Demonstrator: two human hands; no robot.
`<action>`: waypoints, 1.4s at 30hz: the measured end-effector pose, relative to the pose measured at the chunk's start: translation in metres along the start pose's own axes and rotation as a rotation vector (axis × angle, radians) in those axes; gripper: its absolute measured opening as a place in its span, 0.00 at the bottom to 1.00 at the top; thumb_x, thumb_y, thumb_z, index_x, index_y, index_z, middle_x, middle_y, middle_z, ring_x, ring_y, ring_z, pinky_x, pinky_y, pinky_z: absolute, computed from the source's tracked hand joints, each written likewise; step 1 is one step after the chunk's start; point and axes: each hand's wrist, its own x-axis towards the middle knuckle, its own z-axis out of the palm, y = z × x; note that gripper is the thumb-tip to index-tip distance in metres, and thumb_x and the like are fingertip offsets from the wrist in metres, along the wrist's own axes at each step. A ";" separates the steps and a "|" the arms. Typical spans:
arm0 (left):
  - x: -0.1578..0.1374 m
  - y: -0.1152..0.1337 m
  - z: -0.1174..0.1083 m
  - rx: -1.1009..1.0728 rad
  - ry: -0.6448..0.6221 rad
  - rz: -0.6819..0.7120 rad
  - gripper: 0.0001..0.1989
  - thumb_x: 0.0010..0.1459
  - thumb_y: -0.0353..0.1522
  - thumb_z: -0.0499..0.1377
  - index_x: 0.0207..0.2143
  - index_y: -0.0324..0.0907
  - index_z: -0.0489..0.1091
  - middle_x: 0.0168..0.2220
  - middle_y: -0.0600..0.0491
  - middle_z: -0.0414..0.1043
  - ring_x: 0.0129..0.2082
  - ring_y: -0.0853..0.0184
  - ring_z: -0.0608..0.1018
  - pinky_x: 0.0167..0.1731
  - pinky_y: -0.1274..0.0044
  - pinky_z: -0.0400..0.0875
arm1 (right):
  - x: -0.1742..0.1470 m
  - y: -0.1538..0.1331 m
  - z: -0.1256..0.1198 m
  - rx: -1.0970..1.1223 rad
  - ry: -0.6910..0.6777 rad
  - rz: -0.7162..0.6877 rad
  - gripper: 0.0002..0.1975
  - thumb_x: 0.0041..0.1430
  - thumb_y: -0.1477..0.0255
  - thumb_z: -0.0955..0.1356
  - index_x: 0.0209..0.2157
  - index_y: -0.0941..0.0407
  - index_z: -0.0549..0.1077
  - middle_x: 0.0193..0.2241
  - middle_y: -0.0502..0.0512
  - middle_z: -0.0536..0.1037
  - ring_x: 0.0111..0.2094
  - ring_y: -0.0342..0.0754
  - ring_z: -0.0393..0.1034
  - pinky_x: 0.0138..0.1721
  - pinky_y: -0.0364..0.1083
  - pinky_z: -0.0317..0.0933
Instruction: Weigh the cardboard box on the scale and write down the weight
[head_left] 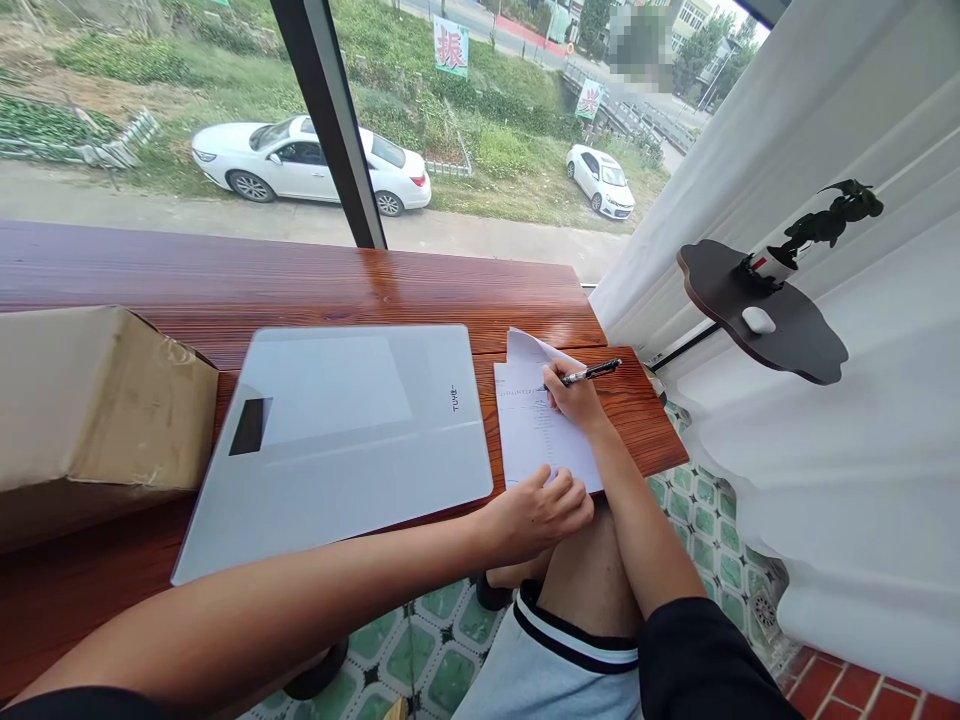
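My right hand (574,398) grips a black and silver pen (592,373) with its tip on a printed white sheet of paper (534,430) lying at the right end of the wooden counter (315,285). My left hand (541,512) rests loosely curled on the sheet's near edge at the counter's front edge, pinning it down. A flat white glass scale (337,440) with a dark display window lies just left of the paper.
A brown cardboard box (97,410) sits at the left end of the counter. A white curtain (847,250) hangs on the right, with a small dark shelf (780,320) carrying a plant. Green patterned floor tiles lie below. The window shows parked cars outside.
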 end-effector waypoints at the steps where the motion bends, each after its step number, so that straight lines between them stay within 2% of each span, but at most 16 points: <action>1: 0.000 0.000 0.000 0.001 0.000 0.001 0.18 0.61 0.29 0.53 0.53 0.38 0.64 0.48 0.43 0.69 0.44 0.59 0.70 0.38 0.68 0.63 | 0.000 0.000 0.000 0.001 0.006 0.000 0.19 0.65 0.61 0.63 0.23 0.56 0.60 0.14 0.46 0.66 0.15 0.40 0.59 0.22 0.41 0.55; 12: 0.000 -0.001 -0.002 0.015 0.005 0.001 0.17 0.61 0.28 0.50 0.53 0.38 0.64 0.47 0.45 0.68 0.43 0.60 0.70 0.38 0.69 0.64 | 0.001 0.000 0.001 -0.019 0.007 -0.037 0.17 0.65 0.66 0.62 0.22 0.55 0.59 0.13 0.45 0.64 0.15 0.40 0.59 0.22 0.42 0.55; 16: 0.001 -0.001 -0.003 0.002 -0.013 -0.005 0.17 0.62 0.28 0.51 0.53 0.38 0.64 0.46 0.45 0.68 0.44 0.60 0.70 0.38 0.69 0.64 | 0.001 0.002 0.001 -0.002 0.013 -0.030 0.17 0.65 0.66 0.62 0.22 0.55 0.59 0.12 0.45 0.64 0.14 0.40 0.58 0.21 0.42 0.54; 22: 0.001 0.000 -0.001 0.023 0.028 -0.008 0.17 0.61 0.28 0.50 0.52 0.38 0.65 0.46 0.46 0.68 0.44 0.60 0.70 0.38 0.69 0.64 | 0.001 0.003 0.001 -0.011 0.011 -0.063 0.18 0.65 0.65 0.62 0.21 0.55 0.59 0.12 0.45 0.63 0.14 0.40 0.58 0.20 0.42 0.53; 29: 0.000 0.000 -0.001 0.011 0.001 -0.002 0.18 0.61 0.28 0.52 0.53 0.37 0.64 0.47 0.44 0.68 0.44 0.60 0.70 0.39 0.69 0.63 | 0.001 0.003 0.000 -0.004 0.009 -0.017 0.17 0.65 0.66 0.62 0.22 0.55 0.59 0.12 0.44 0.63 0.14 0.40 0.57 0.20 0.42 0.53; 37: 0.000 0.000 -0.002 0.016 0.003 -0.009 0.18 0.61 0.28 0.50 0.53 0.38 0.64 0.48 0.45 0.67 0.45 0.60 0.70 0.39 0.69 0.64 | 0.002 0.004 0.002 -0.053 0.025 -0.058 0.17 0.64 0.67 0.62 0.21 0.55 0.59 0.13 0.44 0.63 0.15 0.40 0.58 0.22 0.43 0.54; 39: 0.000 0.000 -0.002 0.017 0.011 -0.012 0.18 0.61 0.28 0.50 0.53 0.38 0.65 0.47 0.46 0.67 0.44 0.60 0.70 0.39 0.69 0.64 | 0.001 0.005 0.001 -0.020 0.065 -0.071 0.18 0.64 0.66 0.63 0.21 0.55 0.58 0.12 0.44 0.61 0.15 0.40 0.57 0.22 0.43 0.53; 42: 0.000 0.001 -0.002 0.025 0.037 -0.017 0.17 0.61 0.27 0.50 0.52 0.38 0.65 0.46 0.47 0.67 0.44 0.60 0.70 0.38 0.70 0.64 | 0.000 0.005 -0.002 -0.033 0.262 -0.148 0.19 0.65 0.62 0.64 0.23 0.56 0.62 0.15 0.45 0.62 0.17 0.40 0.55 0.24 0.43 0.52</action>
